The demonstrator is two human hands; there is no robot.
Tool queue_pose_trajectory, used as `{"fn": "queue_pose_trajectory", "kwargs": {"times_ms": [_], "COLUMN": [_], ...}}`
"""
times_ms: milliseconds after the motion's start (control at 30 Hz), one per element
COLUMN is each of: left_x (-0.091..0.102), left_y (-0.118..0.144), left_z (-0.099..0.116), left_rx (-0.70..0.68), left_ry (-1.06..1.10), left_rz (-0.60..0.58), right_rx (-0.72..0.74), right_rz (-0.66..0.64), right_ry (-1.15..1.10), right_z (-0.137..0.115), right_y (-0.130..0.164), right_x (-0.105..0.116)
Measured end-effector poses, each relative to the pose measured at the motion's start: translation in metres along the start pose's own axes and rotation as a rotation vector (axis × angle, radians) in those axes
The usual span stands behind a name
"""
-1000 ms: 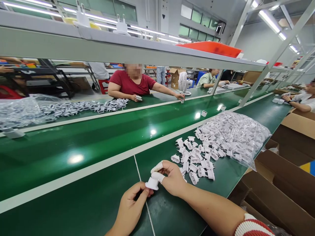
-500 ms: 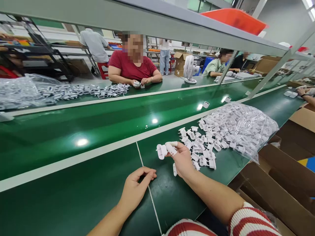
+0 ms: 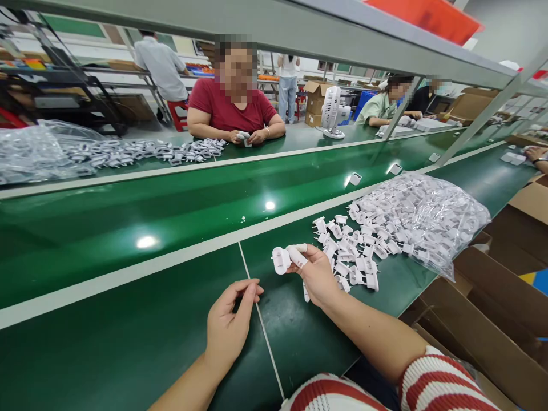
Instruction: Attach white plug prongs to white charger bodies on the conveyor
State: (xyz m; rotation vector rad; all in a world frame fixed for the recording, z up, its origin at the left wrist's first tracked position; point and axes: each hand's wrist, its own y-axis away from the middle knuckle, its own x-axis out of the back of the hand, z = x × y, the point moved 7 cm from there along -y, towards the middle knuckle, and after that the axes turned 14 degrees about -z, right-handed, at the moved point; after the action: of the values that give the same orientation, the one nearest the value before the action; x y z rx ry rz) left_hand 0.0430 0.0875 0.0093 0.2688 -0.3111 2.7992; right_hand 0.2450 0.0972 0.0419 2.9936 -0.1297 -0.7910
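My right hand (image 3: 317, 275), white covers on its thumb and forefinger, pinches a white plug adapter (image 3: 281, 261) above the green table. The adapter's flat face with slots points toward me. Under the palm the edge of another white piece (image 3: 306, 293) shows; whether it is held or lying there I cannot tell. To the left, my left hand (image 3: 231, 314) hovers by a thin white line, thumb and fingertips together, with nothing visible between them. Beyond my right hand a loose pile of white plug adapters (image 3: 353, 257) spreads from a clear plastic bag (image 3: 428, 217).
A green conveyor belt (image 3: 205, 197) runs past the table, carrying a few white parts (image 3: 355, 178). Overhead crosses a grey shelf beam (image 3: 274, 34). Cardboard boxes (image 3: 500, 308) stand at the right edge. Opposite, a co-worker in red (image 3: 235, 114) handles a white part beside another pile.
My left hand has shifted slightly up and left, its thumb now more upright against the fingers. My right hand keeps hold of the plug adapter, turned a little. The camera view has tilted slightly.
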Motion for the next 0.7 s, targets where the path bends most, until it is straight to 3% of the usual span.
{"fn": "queue_pose_trajectory", "kwargs": {"times_ms": [300, 700], "left_x": [-0.006, -0.013], "left_y": [0.009, 0.008], "left_z": [0.049, 0.051], "left_rx": [-0.494, -0.517], "left_ry": [-0.483, -0.509], "left_rz": [0.046, -0.012], "right_rx": [-0.161, -0.316], "right_rz": [-0.146, -0.326], "right_ry": [-0.235, -0.339], "right_z": [0.013, 0.019], "right_y": [0.0, 0.002], "right_x": [-0.006, -0.014]}}
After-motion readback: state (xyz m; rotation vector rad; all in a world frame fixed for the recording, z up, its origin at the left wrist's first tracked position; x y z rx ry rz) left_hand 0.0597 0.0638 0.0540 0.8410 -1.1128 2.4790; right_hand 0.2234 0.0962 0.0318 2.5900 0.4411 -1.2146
